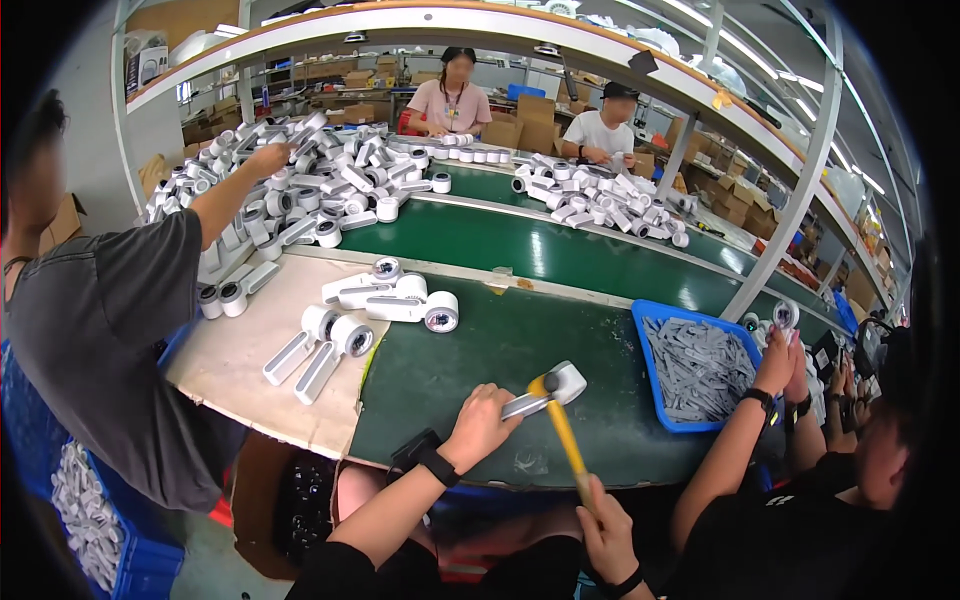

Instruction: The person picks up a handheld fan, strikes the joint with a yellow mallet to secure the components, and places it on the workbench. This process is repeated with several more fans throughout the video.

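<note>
My left hand (480, 428) grips the grey-striped handle of a white handheld device (569, 382) with a round barrel head, like a small fan. It lies at the green bench top, its head pointing away to the right. My right hand (608, 530) is wrapped round the lower end of a hammer (566, 440) with a yellow handle. The hammer's head is over the device where handle and barrel meet; whether they touch I cannot tell. Several similar devices (410, 303) lie to the left, some on a cardboard sheet (235, 370).
A blue tray (648, 372) of grey strips stands at the right. Beyond runs a green conveyor (480, 238) with a big device pile (330, 190). Co-workers sit on both sides and opposite. A slanted metal post (790, 215) rises at the right; a blue crate (150, 555) stands lower left.
</note>
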Action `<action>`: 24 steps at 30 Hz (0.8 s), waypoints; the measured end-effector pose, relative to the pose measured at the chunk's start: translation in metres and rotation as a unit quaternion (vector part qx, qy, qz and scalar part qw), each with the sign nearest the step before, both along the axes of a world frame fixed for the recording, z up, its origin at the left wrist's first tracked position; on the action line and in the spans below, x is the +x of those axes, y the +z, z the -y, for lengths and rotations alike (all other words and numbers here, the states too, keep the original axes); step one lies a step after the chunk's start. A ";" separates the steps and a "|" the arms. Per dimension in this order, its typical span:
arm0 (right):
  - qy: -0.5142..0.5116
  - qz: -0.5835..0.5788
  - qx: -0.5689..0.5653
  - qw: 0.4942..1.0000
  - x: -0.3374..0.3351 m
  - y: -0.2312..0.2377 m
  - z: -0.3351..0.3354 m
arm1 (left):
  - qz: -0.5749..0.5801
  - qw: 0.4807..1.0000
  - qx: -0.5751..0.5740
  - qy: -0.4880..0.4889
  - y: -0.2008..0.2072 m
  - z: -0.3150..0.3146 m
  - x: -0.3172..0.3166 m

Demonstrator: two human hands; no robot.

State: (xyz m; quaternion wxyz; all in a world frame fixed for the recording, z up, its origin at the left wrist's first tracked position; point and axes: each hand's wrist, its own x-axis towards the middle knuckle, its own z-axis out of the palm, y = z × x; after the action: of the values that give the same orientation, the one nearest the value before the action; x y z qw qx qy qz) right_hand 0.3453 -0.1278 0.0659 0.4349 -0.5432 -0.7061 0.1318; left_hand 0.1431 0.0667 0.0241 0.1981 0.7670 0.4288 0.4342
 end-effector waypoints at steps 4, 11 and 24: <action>0.028 0.007 -0.112 0.993 0.005 0.008 -0.006 | -0.009 1.000 -0.028 0.005 -0.002 0.002 -0.011; 0.049 0.051 -0.112 0.991 -0.003 0.019 -0.005 | -0.033 0.997 -0.060 0.043 -0.004 0.007 -0.028; 0.070 0.024 -0.011 0.997 -0.015 0.025 -0.008 | -0.048 0.993 -0.058 0.091 -0.006 0.012 -0.025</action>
State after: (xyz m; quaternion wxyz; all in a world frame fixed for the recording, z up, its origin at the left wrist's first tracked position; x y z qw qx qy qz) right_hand 0.3302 -0.1202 0.0914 0.4016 -0.5002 -0.7511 0.1562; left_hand 0.1182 0.0548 0.0179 0.1813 0.7319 0.5303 0.3876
